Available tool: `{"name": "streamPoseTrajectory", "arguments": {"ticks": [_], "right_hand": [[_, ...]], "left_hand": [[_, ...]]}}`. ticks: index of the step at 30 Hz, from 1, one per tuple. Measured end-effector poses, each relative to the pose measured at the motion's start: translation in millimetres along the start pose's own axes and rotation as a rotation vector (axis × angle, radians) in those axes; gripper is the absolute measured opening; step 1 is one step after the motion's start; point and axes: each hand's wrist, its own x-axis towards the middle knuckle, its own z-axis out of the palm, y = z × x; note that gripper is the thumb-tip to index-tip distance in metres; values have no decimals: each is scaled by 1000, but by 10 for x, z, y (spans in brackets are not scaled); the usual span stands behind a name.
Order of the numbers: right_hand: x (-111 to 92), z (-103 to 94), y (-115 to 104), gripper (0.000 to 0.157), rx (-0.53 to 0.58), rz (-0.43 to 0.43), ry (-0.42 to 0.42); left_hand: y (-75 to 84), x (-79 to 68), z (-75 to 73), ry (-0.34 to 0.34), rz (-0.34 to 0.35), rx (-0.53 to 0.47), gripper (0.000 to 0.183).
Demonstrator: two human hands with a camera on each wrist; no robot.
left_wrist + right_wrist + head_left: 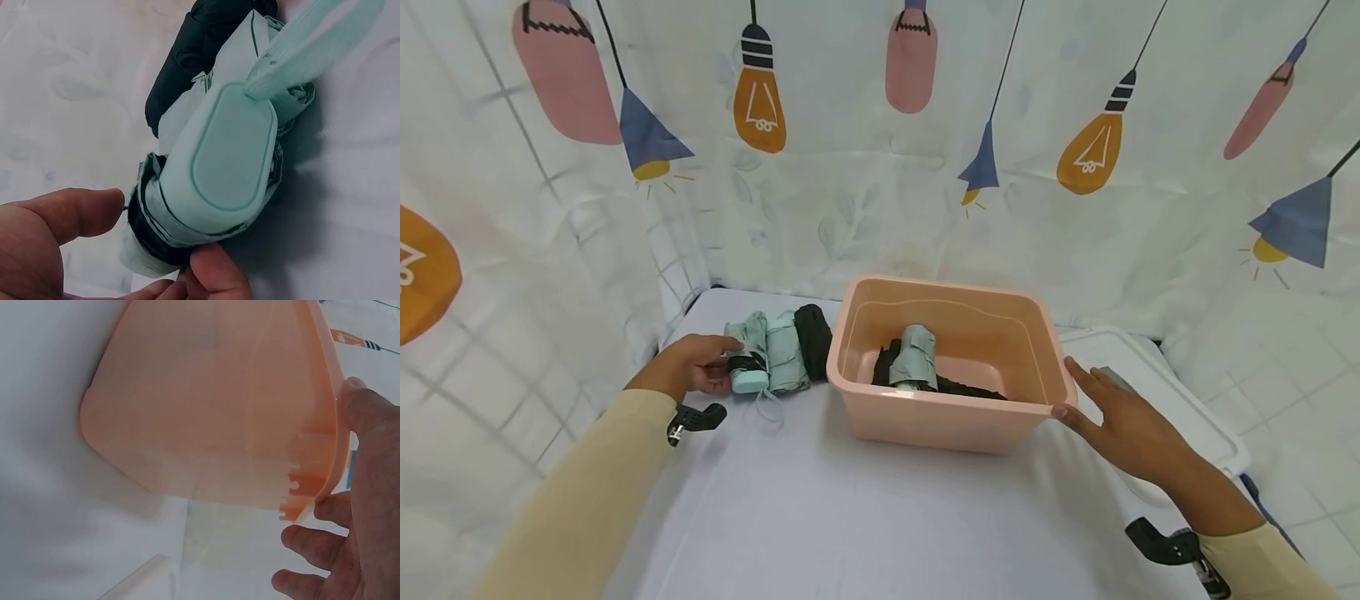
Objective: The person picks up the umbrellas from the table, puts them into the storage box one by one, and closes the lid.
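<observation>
At the table's left, two folded mint umbrellas and a black folded umbrella point(813, 342) lie side by side. My left hand point(700, 364) has its thumb and fingers around the outermost mint umbrella point(749, 382), which has a black band about it. In the left wrist view, the flat handle end and strap loop point(234, 150) of a mint umbrella face the camera. My right hand point(1123, 429) touches the right rim of the peach plastic box point(925, 421), its fingers extended and spread. Inside the box lie another rolled mint umbrella point(914, 357) and dark folded items point(966, 389).
A white lid point(1206, 425) lies on the table to the right of the box, partly behind my right hand. The white-covered table point(880, 517) extends in front of the box. A patterned curtain point(857, 200) hangs behind and along the sides.
</observation>
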Motion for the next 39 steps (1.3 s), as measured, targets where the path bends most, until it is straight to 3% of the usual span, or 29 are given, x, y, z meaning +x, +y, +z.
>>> {"name": "streamPoseTrajectory", "arguments": {"ticks": [5,12,18,26,31,39], "right_hand": [[2,4,-2,82,-6,-6,3],[-6,8,10,81,-6,-13,14],[5,5,-4,83,-11,8,1],[9,11,6,83,0,0,2],[7,7,8,82,12,-7,-6],[-10,-17,-11,82,6,-6,-7]], "left_hand": [[-57,-2,-54,-51,13,-11,36],[-97,2,-69,-121,52,5,70],[-106,50,-72,-129,58,48,71],[-131,-8,-89,-129,86,97,69],[-114,-99,-107,-141,119,86,71],[69,-406,-44,-184,255,133,74]]}}
